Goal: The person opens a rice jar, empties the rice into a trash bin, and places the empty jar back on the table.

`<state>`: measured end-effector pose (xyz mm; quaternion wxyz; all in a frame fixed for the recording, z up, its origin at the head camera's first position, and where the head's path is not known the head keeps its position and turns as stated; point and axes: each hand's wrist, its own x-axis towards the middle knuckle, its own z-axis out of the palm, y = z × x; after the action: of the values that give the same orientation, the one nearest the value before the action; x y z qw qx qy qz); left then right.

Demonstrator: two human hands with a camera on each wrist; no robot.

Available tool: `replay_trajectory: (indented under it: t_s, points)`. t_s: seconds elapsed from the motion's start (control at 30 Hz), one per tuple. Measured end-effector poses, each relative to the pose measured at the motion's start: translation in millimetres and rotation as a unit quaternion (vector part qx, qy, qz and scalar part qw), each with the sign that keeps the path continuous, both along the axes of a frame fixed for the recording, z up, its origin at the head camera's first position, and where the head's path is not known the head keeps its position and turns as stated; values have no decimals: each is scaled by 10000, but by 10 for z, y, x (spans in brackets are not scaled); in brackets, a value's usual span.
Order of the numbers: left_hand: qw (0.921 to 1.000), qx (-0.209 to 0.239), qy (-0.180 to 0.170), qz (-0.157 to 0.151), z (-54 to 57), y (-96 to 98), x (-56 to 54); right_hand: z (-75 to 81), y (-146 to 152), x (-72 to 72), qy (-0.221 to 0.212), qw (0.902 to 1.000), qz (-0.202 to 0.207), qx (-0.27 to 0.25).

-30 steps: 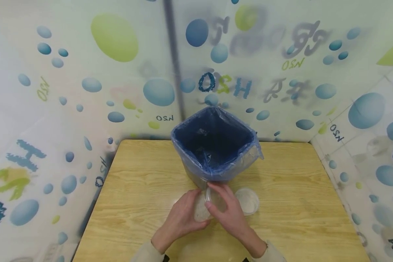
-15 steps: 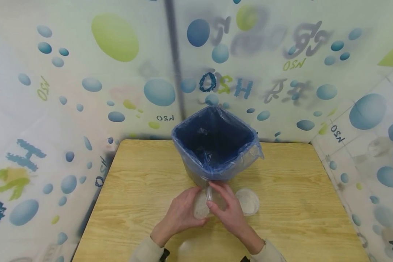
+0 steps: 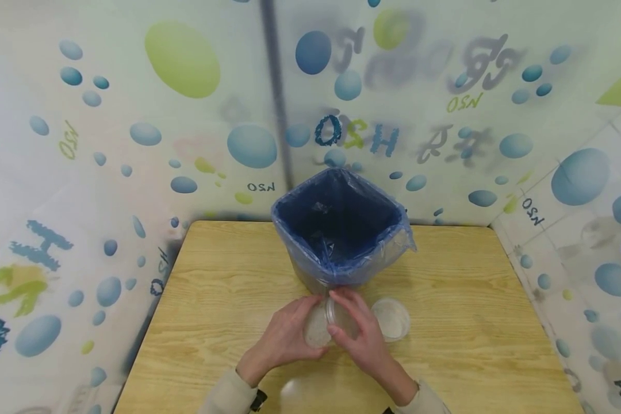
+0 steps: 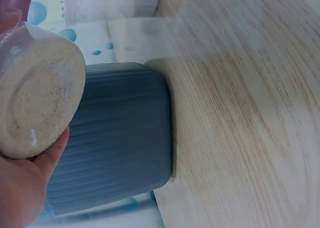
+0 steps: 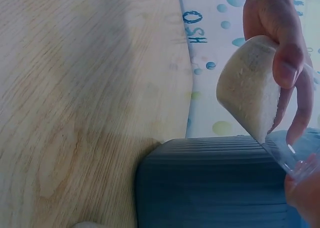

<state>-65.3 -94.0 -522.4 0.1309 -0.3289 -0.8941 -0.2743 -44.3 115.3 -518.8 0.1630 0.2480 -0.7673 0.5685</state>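
Note:
My left hand (image 3: 284, 333) grips a clear plastic cup (image 3: 317, 326) holding pale, rice-like grains. It is tipped on its side, with its base turned left. Against its mouth, my right hand (image 3: 359, 330) holds what looks like a second clear cup (image 3: 344, 319), with no grains visible in it. Their rims meet or nearly meet; fingers hide part of the joint. The right wrist view shows the grains (image 5: 250, 88) lying slanted in the left hand's cup. From the left wrist, the grain-filled base (image 4: 40, 98) is seen. Another clear cup (image 3: 391, 318) with white contents stands right of my right hand.
Just beyond the hands stands a grey ribbed bin (image 4: 120, 133), lined with a blue plastic bag (image 3: 300, 253) that hangs over its rim. It rests on a wooden table (image 3: 212, 276). A patterned curtain (image 3: 186, 115) encloses the back and sides.
Both hands and the cups stay almost in place, with only a slight shift left of the left hand and its cup. The bin and the standing cup have not moved.

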Motion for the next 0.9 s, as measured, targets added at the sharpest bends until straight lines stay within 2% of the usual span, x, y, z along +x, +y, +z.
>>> replay_trajectory:
  t_s: [0.33,0.6,0.9]
  points:
    - [9986,177,-397,-297,64,-3,15,32,34,0,746,9970,227,-1]
    - [9945,312,-796,-602,141,-2,28,77,41,3,1276,9913,320,13]
    - [9881,353,-1241,-836,202,-44,-5,110,31,-44,1534,9871,455,-30]
